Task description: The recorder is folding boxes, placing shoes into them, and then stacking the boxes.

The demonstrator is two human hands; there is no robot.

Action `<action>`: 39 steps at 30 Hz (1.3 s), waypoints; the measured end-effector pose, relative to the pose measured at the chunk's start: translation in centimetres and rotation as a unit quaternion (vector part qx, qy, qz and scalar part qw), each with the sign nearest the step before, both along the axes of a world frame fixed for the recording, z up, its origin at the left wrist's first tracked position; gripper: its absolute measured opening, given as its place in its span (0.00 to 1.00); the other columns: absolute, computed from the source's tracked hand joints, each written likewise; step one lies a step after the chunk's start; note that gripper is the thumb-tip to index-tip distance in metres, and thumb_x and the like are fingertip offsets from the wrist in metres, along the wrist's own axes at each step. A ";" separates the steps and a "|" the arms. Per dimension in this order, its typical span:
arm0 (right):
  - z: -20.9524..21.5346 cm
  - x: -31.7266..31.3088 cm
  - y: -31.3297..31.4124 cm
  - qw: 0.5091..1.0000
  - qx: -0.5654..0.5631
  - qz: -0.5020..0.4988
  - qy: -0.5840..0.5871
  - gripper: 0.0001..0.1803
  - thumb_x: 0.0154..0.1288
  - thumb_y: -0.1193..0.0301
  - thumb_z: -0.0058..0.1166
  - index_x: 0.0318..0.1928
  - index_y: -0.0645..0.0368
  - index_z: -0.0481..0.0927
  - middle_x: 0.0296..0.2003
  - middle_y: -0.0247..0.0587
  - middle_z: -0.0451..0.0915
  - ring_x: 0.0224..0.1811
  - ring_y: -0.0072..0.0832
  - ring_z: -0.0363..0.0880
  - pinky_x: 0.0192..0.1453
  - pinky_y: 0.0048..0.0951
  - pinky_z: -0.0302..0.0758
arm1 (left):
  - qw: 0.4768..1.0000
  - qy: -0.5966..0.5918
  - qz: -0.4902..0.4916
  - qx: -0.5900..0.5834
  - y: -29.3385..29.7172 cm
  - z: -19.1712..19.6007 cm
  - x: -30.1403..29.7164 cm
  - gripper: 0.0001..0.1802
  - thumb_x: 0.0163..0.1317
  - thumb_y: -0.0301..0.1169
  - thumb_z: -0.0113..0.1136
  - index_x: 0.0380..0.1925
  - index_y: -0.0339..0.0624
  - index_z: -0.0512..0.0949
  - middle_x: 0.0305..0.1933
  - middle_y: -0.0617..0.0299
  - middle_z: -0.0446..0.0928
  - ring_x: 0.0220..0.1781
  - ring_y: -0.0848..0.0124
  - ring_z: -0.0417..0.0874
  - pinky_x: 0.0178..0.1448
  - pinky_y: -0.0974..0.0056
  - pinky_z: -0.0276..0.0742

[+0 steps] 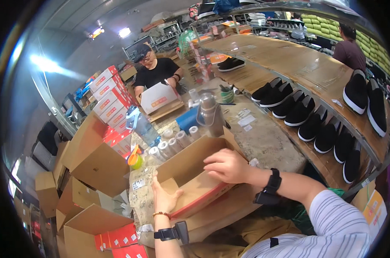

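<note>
A long open shoebox [199,191], brown inside with a red strip along its near side, lies tilted at the table edge before me. My left hand [166,195] grips its left end, thumb toward the inside and fingers stretched along the end. My right hand [227,167] hovers over the box's right part, fingers loosely bent and apart, with nothing seen in them. Part of the right interior is hidden behind that hand. Dark bands circle both wrists.
White rolls [171,146], a blue water bottle [142,127] and a steel flask [210,114] stand beyond the box. Open cartons [98,159] crowd the left. Black shoes [300,112] line the right rack. Across the table, a person [158,71] handles a white box [159,98].
</note>
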State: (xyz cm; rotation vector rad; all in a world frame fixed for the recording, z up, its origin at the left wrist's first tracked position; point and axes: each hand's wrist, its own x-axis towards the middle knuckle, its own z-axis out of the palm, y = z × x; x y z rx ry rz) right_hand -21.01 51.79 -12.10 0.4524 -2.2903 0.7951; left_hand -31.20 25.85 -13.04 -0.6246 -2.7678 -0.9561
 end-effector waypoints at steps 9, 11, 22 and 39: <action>-3.0 -2.4 4.3 0.984 -0.139 -0.063 -0.087 0.36 0.58 0.56 0.58 0.64 0.56 0.63 0.58 0.56 0.65 0.62 0.53 0.63 0.66 0.38 0.61 | 0.951 -0.039 -0.119 0.282 -3.8 -5.8 -3.7 0.48 0.40 0.34 0.75 0.63 0.40 0.61 0.64 0.47 0.63 0.66 0.55 0.63 0.68 0.57 0.59; -1.0 -1.5 5.0 0.981 -0.080 -0.042 -0.173 0.38 0.54 0.56 0.61 0.64 0.53 0.63 0.58 0.56 0.65 0.62 0.52 0.63 0.66 0.38 0.62 | 0.949 -0.045 -0.106 0.293 -3.4 -5.5 -3.2 0.43 0.40 0.37 0.75 0.59 0.45 0.67 0.60 0.49 0.68 0.62 0.56 0.66 0.64 0.57 0.63; -0.4 1.1 4.1 0.989 -0.117 -0.089 0.011 0.32 0.55 0.52 0.60 0.57 0.53 0.71 0.51 0.49 0.67 0.50 0.45 0.73 0.53 0.40 0.72 | 0.955 0.286 -0.007 0.082 0.3 3.3 4.6 0.33 0.48 0.35 0.68 0.57 0.44 0.69 0.54 0.50 0.69 0.59 0.52 0.66 0.62 0.52 0.61; -7.6 17.8 32.4 0.635 -0.074 -0.735 -0.224 0.39 0.53 0.37 0.49 0.58 0.49 0.72 0.59 0.49 0.69 0.62 0.46 0.64 0.59 0.52 0.63 | 0.973 0.082 -0.060 -0.206 5.1 -1.6 6.7 0.29 0.59 0.47 0.53 0.60 0.50 0.68 0.53 0.54 0.72 0.60 0.58 0.68 0.68 0.47 0.50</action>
